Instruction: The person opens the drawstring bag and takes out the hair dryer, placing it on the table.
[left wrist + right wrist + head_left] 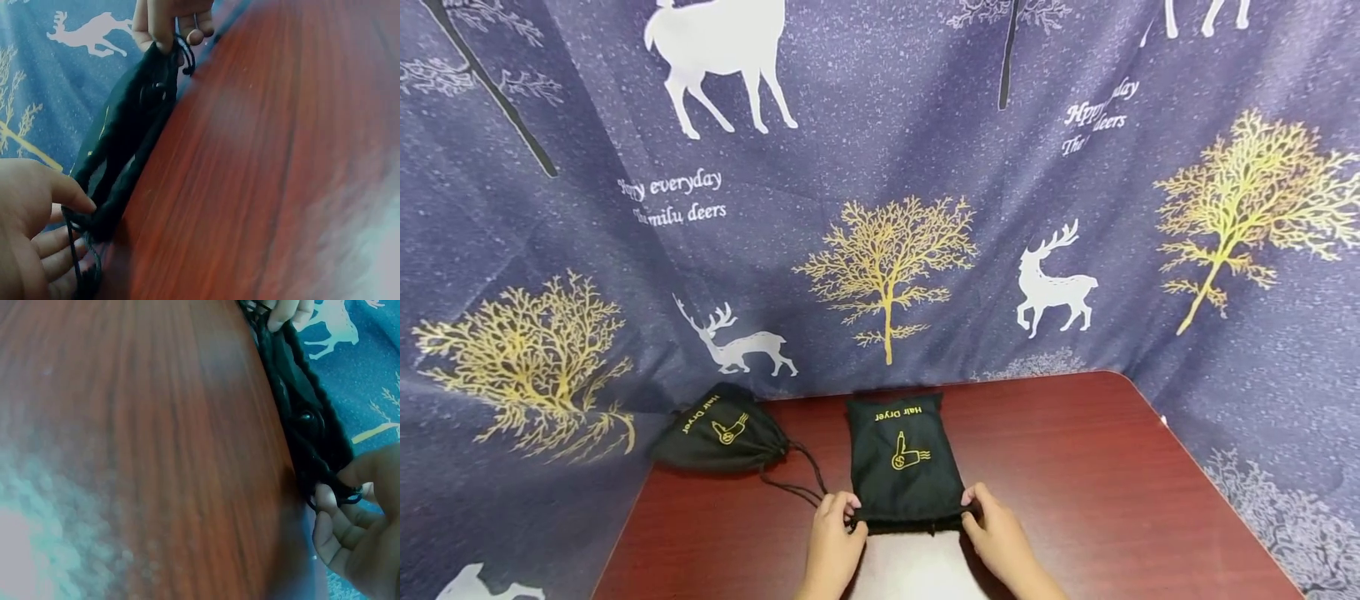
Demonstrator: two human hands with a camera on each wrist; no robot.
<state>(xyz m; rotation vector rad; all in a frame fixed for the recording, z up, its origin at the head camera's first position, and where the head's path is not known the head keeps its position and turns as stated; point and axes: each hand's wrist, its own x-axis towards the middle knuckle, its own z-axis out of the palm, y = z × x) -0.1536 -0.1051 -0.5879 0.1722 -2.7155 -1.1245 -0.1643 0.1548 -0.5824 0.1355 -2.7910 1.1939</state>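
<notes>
A black drawstring bag point(898, 462) with yellow "Hair Dryer" print lies flat on the table, its mouth towards me. My left hand point(837, 537) pinches the left corner of the mouth, and my right hand point(997, 533) pinches the right corner. Between them the mouth gapes a little in both wrist views; a dark, shiny rounded thing point(306, 417) shows inside. Loops of the drawstring point(75, 250) hang by the left fingers. In the right wrist view, a short cord loop point(351, 499) pokes out beside the right thumb.
A second black drawstring bag point(722, 433), bulging and cinched at its neck, lies at the table's back left. Its cords point(797, 479) trail towards my left hand. The reddish-brown table point(1075, 467) meets a blue cloth backdrop point(880, 125) with deer and trees behind.
</notes>
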